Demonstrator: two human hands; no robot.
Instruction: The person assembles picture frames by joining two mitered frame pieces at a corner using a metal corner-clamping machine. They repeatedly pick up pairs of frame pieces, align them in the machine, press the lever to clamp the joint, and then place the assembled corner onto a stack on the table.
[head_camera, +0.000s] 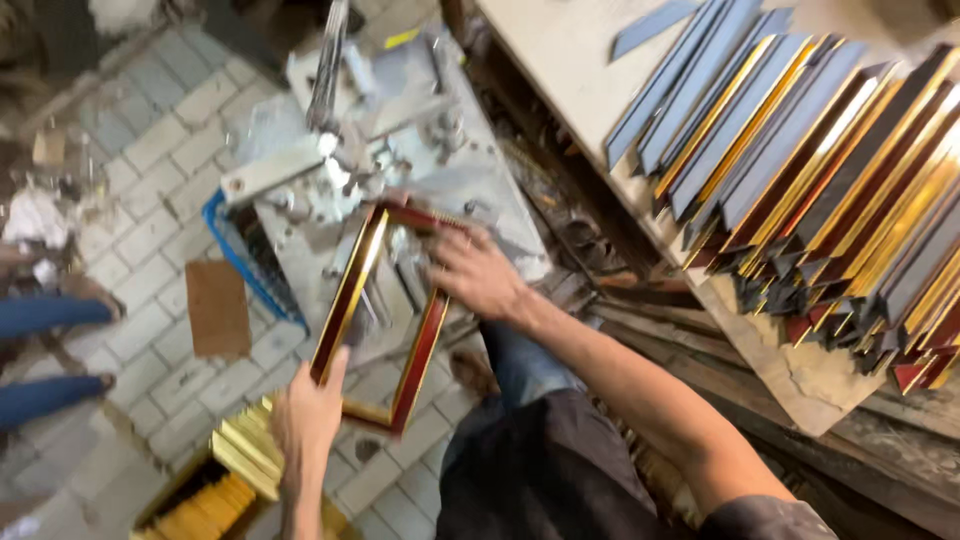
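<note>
**Picture frame held at the joining machine, corner under work**

Far left: blue-trousered legs of another person (45, 350) on the paved floor (150, 230), and a brown cardboard square (218, 308) lying flat near them. Bottom left: an open box of gold moulding offcuts (225, 480).

Next along, the left hand (308, 420), fingers clamped on the near left corner of a red-and-gold picture frame (350, 290), thumb over the gold inner edge. Frame tilted, far end resting on the grey metal plate of a frame-joining machine (400, 130), near end hanging out over the floor. Blue crate (235, 265) tucked beside and under the machine's left edge.

Right hand (478, 272) pressed on the frame's far right part, close to the top right corner, fingers curled down over the red rail; whether fully gripping or only pushing, cannot tell through the blur.

Judged step: seating or checking a mitred corner against the machine, with both hands steadying the frame. Next move likely calls for squaring the corner flat on the plate, keeping the rails tight together and fingers out of the clamp area.

Far right: a wooden bench (570, 60) carrying a fanned row of cut moulding lengths (800, 150), grey-blue, gold and dark red, mitred ends pointing toward the bench's near edge.
</note>
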